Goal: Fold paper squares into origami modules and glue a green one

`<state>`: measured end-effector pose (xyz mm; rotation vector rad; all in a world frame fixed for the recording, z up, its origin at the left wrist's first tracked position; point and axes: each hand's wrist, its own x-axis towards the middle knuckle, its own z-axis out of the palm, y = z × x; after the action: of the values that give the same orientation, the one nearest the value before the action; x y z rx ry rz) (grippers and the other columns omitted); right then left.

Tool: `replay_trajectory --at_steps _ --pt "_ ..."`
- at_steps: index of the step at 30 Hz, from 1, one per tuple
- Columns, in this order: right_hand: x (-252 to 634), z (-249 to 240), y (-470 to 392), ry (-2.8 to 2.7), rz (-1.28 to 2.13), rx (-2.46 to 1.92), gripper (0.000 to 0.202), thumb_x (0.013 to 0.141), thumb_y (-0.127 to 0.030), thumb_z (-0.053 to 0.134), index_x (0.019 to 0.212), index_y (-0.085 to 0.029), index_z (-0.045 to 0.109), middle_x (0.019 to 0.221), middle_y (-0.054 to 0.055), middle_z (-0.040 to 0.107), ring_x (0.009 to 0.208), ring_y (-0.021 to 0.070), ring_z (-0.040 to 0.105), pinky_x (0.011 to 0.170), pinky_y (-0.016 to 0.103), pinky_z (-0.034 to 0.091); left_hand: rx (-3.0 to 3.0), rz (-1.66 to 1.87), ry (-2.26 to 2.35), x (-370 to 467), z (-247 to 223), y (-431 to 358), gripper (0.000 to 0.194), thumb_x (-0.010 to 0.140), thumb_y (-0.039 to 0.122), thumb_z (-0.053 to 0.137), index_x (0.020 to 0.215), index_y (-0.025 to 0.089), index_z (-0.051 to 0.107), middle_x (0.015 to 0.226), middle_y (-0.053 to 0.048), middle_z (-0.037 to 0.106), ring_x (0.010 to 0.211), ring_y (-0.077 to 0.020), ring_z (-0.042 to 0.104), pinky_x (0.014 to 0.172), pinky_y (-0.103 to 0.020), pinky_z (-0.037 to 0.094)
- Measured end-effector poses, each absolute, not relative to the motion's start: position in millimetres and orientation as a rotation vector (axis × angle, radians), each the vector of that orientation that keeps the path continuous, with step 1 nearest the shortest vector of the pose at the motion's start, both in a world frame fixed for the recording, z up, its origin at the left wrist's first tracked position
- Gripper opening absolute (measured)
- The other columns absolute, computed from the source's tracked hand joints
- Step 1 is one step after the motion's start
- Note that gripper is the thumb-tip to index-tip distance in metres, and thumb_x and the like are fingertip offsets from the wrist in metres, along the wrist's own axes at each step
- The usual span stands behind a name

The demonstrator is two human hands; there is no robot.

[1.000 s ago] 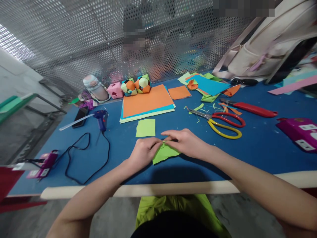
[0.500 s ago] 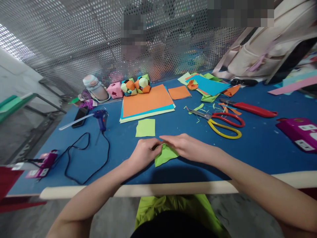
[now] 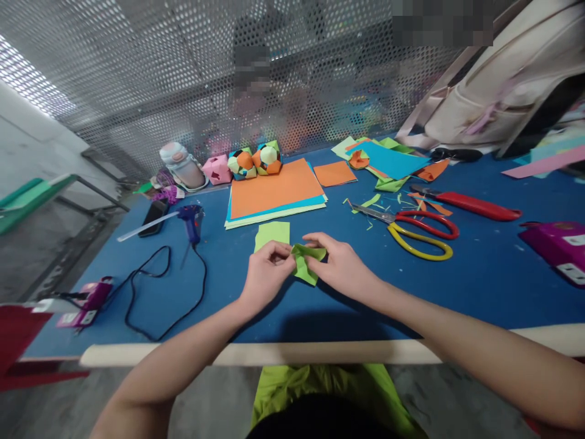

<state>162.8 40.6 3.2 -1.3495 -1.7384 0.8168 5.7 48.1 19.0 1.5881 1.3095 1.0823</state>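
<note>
A folded piece of green paper [image 3: 305, 268] is held between my two hands, just above the blue table. My left hand [image 3: 269, 268] pinches its left edge between thumb and fingers. On the other side, my right hand [image 3: 340, 262] grips the right part, thumb on the near face and fingers behind. The paper's upper edge stands up in a crease. Right behind my left hand lies a flat light-green square of paper [image 3: 274, 232], partly covered by the fingers.
Behind lies a stack of orange, blue and pale sheets [image 3: 274, 189], with folded paper balls [image 3: 242, 163] beyond. Scissors [image 3: 402, 225] and a red-handled cutter [image 3: 475, 204] lie right. At left are a glue gun [image 3: 191, 222], its looping cord [image 3: 132, 305] and a bottle [image 3: 183, 166].
The green paper has come up off the table and its edges are now folded upward. Both hands moved slightly away from me, and my right fingers went from lying flat to gripping it.
</note>
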Motion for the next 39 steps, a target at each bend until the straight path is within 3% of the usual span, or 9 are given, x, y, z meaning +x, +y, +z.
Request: replay_trajectory --at_steps 12,17,21,27,32,39 --pt "160.5 -5.1 43.8 -1.702 0.759 -1.370 0.022 0.077 -0.019 0.055 0.098 -0.020 0.061 0.091 0.005 0.069 0.081 0.0196 0.063 0.071 0.030 0.046 1.266 1.106 1.231 17.7 8.9 42.8 0.012 0.059 0.014 0.060 0.056 0.015 0.048 0.070 0.002 0.055 0.060 -0.0072 0.048 0.057 -0.019 0.038" --pt "162.2 0.4 44.0 -1.712 0.766 -1.416 0.028 0.072 -0.012 0.053 0.098 -0.019 0.062 0.088 0.005 0.069 0.076 0.0184 0.062 0.069 0.030 0.045 1.266 1.011 1.249 15.1 8.2 43.6 0.012 0.062 0.018 0.062 0.070 0.015 0.053 0.057 0.007 0.046 0.049 -0.0049 0.037 0.048 -0.018 0.029" --pt "162.7 2.5 43.3 -1.744 0.773 -1.392 0.026 0.073 -0.013 0.051 0.097 -0.019 0.062 0.086 0.004 0.069 0.074 0.0173 0.061 0.067 0.028 0.044 1.356 0.987 1.258 12.9 8.9 45.0 0.014 0.069 0.027 0.062 0.066 0.014 0.057 0.056 0.005 0.049 0.052 -0.0068 0.041 0.051 -0.020 0.033" --pt "161.9 1.4 43.6 -1.733 0.811 -1.374 0.017 0.076 -0.025 0.054 0.088 -0.017 0.063 0.075 0.003 0.066 0.068 0.0164 0.057 0.061 0.027 0.042 1.300 0.982 1.316 13.3 11.9 44.8 0.018 0.068 0.026 0.063 0.056 0.013 0.056 0.051 0.004 0.053 0.051 -0.0079 0.046 0.052 -0.020 0.038" --pt "163.7 -0.8 44.5 -1.718 0.813 -1.353 0.014 0.075 -0.018 0.051 0.083 -0.018 0.062 0.073 0.002 0.065 0.066 0.0156 0.056 0.060 0.026 0.040 1.231 0.989 1.291 14.4 9.8 45.2 0.018 0.065 0.026 0.067 0.056 0.012 0.058 0.050 0.004 0.054 0.050 -0.0077 0.049 0.052 -0.020 0.041" --pt "165.7 -1.1 44.7 -1.730 0.810 -1.357 0.017 0.070 -0.013 0.049 0.081 -0.018 0.062 0.068 0.000 0.062 0.061 0.0140 0.053 0.057 0.024 0.038 1.337 0.952 1.272 9.4 14.7 46.3 0.021 0.072 0.026 0.061 0.086 0.013 0.071 0.080 -0.004 0.070 0.066 -0.0127 0.061 0.064 -0.024 0.050"
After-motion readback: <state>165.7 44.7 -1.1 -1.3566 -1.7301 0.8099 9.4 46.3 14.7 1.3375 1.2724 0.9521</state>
